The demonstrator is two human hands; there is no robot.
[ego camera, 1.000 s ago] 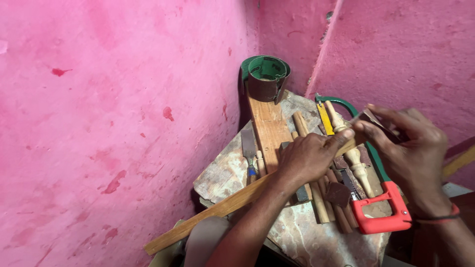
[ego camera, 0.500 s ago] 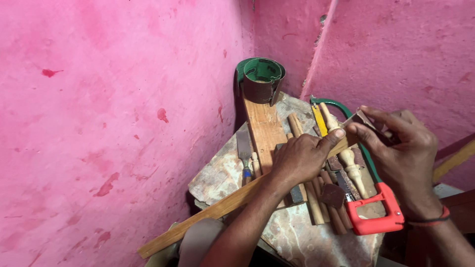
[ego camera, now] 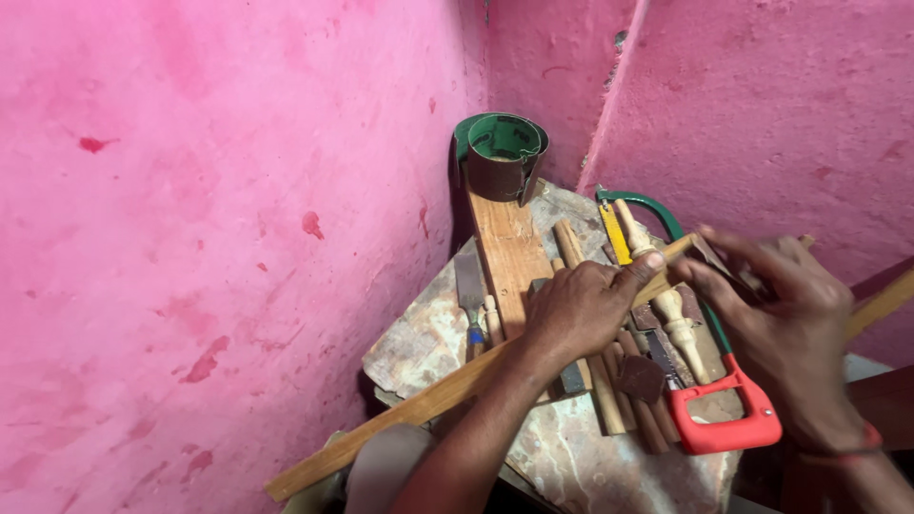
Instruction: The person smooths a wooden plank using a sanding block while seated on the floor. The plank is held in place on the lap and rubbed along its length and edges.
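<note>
The left hand lies across a long wooden strip, its fingers curled shut over the wood and the thumb stretched toward the far end — a hold that looks meant to pin the strip down and steady it. The strip runs slantwise from the lower left, off the edge of the stone-topped desk, up under the palm to the right hand.

The right hand meets the strip's far tip, its fingers pinched around a small dark piece; that hand is blurred, so I cannot tell what the piece is, only that the fingers are closed on it just beyond the left thumb.

Under and beside the left fingers lie tools, packed close:
- a flat plank leading back toward the corner,
- a chisel with a blue collar just to the left of the wrist,
- a turned wooden handle and several brown sticks below the palm,
- a hacksaw with a green frame and red grip, lying beneath the right hand.

Well beyond both hands, in the corner of the pink walls, stands a green roll — upright, at the plank's far end.
</note>
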